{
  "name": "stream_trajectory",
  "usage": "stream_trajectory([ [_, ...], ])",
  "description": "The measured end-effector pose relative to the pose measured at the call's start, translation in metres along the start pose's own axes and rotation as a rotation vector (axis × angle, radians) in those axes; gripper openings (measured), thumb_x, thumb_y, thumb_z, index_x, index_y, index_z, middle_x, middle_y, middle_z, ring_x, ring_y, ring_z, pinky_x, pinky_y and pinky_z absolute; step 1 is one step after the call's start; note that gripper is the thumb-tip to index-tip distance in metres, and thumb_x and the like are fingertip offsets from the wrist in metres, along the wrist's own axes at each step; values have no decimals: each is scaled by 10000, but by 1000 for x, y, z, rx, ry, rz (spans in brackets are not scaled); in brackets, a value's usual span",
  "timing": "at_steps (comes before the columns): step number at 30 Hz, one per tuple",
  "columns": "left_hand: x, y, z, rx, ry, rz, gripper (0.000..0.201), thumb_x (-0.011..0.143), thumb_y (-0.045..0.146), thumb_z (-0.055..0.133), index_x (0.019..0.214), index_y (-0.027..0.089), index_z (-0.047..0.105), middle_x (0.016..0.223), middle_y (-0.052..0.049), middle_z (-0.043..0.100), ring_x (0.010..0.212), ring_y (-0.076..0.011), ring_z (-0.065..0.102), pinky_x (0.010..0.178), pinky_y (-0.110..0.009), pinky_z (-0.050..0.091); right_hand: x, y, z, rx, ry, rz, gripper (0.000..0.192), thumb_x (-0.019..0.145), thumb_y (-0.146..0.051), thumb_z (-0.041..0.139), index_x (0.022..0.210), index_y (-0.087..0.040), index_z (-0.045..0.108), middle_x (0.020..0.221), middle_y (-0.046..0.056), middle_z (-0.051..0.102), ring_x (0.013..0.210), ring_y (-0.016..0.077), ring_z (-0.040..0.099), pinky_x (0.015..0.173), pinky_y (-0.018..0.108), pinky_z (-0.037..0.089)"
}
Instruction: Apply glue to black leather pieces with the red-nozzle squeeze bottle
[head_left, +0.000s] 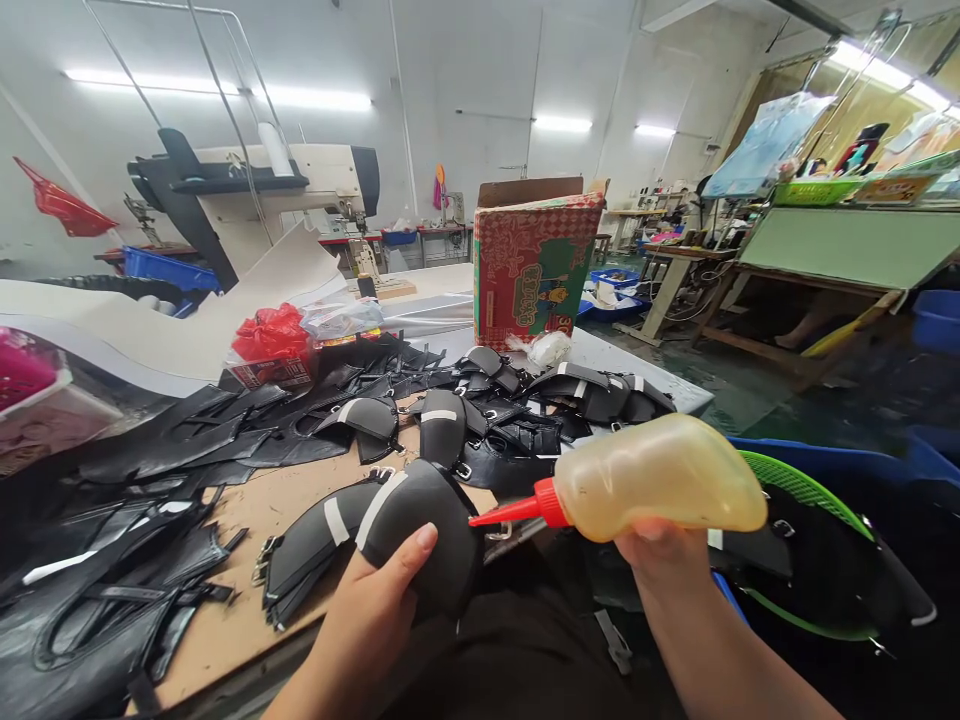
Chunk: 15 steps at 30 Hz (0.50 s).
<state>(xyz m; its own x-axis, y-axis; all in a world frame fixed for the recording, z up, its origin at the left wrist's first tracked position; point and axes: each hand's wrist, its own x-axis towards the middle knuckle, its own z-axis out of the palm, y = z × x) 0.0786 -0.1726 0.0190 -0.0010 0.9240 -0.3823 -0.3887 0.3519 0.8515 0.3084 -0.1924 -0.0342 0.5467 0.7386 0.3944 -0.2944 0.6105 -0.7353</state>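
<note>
My left hand (382,595) grips a curved black leather piece (431,525) with a white strip along one side, thumb on its face and the fingers mostly behind it. In my right hand (664,550) is a squeeze bottle (652,475) of yellowish glue-like liquid, tilted almost level, its red nozzle pointing left. The nozzle tip lies at the right edge of the black piece; whether it touches cannot be made out. Beside the held piece, another black piece with a white strip (319,545) and metal buckles rests on the brown board (247,570).
Black straps and buckled pieces (442,425) cover much of the table. A red and green carton (532,265) stands at the back, near a red plastic bag (266,335). Behind is a sewing machine (300,180). To the right sits a green-rimmed basket (810,485) holding black pieces.
</note>
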Motion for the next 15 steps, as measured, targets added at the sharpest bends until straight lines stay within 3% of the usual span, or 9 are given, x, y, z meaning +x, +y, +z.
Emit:
stream_trajectory([
  [5,2,2,0,5,-10,22,370,520,325,828,820,137,717,781,-65,743,796,-252,687,778,-321,543,-4,6,-8,-39,10,-34,630,484,-384,872,1047,-287,606,778,25,683,705,255,661,645,404,584],
  [11,-4,5,8,-35,7,19,416,507,344,829,848,135,715,792,-76,740,747,-244,683,688,-302,553,-3,19,-19,-121,-64,-135,410,653,-471,765,987,-273,634,738,23,678,711,246,664,669,414,581],
  [15,-5,9,11,74,48,75,417,503,355,825,829,120,712,733,-74,729,678,-228,668,605,-274,540,-9,19,-22,-140,-69,-137,325,696,-467,737,944,-276,649,787,30,688,759,230,668,707,374,580],
])
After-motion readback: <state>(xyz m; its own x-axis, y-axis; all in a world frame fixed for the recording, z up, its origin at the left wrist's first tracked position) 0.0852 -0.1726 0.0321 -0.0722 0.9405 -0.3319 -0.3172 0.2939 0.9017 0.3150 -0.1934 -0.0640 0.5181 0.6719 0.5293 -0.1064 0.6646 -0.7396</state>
